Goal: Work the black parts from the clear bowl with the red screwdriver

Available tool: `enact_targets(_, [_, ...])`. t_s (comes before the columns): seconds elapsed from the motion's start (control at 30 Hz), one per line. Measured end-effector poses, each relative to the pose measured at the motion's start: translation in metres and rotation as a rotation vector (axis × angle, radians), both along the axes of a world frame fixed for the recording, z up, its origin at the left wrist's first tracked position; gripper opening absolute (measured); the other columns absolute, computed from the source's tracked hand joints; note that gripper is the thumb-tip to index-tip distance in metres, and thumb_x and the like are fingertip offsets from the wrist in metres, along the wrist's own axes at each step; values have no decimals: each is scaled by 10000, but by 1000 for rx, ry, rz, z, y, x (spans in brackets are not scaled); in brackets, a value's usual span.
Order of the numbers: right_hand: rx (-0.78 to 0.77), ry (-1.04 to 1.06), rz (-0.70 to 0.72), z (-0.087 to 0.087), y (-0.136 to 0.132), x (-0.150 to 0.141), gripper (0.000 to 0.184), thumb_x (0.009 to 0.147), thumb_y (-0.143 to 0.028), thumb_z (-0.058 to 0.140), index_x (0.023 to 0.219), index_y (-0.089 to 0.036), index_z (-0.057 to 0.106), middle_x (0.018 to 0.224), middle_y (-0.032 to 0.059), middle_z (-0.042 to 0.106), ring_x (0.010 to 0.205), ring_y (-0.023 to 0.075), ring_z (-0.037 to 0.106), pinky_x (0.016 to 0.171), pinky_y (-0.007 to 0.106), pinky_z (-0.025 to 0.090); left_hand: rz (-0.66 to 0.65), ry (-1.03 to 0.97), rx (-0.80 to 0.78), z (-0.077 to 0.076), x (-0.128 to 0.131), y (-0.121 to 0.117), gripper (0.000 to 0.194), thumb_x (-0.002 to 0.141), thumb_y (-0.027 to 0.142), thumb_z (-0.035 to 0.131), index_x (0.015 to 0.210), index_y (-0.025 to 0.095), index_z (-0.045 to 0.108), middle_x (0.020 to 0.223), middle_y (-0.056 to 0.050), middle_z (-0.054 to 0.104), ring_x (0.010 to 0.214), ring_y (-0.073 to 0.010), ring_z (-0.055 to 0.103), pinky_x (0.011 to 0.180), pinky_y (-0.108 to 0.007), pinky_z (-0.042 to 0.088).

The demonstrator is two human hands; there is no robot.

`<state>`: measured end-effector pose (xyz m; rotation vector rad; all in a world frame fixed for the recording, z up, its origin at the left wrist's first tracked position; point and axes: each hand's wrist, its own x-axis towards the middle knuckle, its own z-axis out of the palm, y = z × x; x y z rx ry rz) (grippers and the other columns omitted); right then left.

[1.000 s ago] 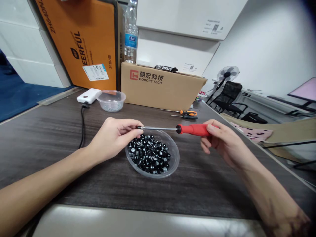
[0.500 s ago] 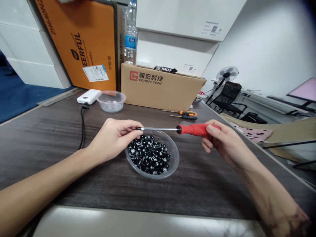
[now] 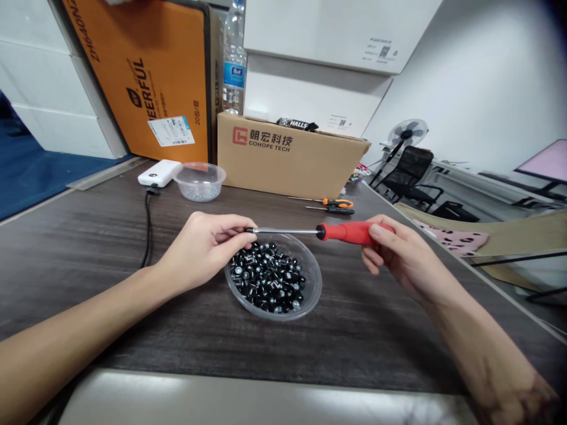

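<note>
- L hand (image 3: 204,251): fingers (image 3: 237,225) clamped on the tip end of the steel shaft of a red-handled screwdriver (image 3: 349,232)
- R hand (image 3: 401,251): fingers (image 3: 381,231) clamped round the red grip
- Screwdriver held level btw both hands, over the far rim of a clear plastic bowl (image 3: 319,283)
- Bowl sits on the dark wood-grain worktop (image 3: 354,354), btw the hands – packed w/ small black parts (image 3: 268,277), silver centres
- Further back: small clear tub (image 3: 199,177) w/ silvery bits, near a white power bank (image 3: 157,172) w/ black cable (image 3: 147,236)
- Two small screwdrivers (image 3: 337,204) lie just in front of a COHOPE TECH cardboard box (image 3: 283,156); water bottle (image 3: 233,71) stands behind it
</note>
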<state>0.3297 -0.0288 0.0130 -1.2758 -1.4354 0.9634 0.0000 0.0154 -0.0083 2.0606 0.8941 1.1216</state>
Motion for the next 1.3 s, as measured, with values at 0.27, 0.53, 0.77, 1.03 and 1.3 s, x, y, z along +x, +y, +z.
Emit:
enact_targets(0.27, [-4,3,-11,0,-1,-1,287,895,-498,670,938,-246,539,608,-32,555,498,142,510,475,261,410,6,-7,4,-1,0,0,143,883,275,675,945,177,760,784,1,785,701,-154,749,644,-199,595])
enact_targets(0.53, [5,-30,-41,-1,1,-2,335,914,-509,643,803,-221,513,526,-52,471,442,110,475,471,238,361,9,2,5,1,2,0,150,884,285,667,936,178,758,781,2,784,701,-158,750,633,-201,596])
enact_targets(0.77, [-10,-17,-49,-1,1,-3,293,915,-492,648,856,-228,535,563,-44,503,466,119,490,468,244,389,4,5,12,1,1,-1,128,881,259,675,929,176,760,779,13,780,688,-135,736,631,-173,580])
enact_targets(1.03, [3,-18,-58,-4,3,0,292,894,-508,667,853,-247,541,567,-38,503,468,140,487,449,265,380,9,15,24,0,1,-1,141,884,271,675,938,173,760,787,4,780,691,-148,739,631,-195,586])
enact_targets(1.3, [-23,-40,-84,-1,0,-4,362,911,-521,642,762,-223,501,477,-57,420,420,108,446,454,235,341,9,18,36,0,0,0,126,885,261,681,933,179,763,765,20,775,675,-126,727,620,-168,565])
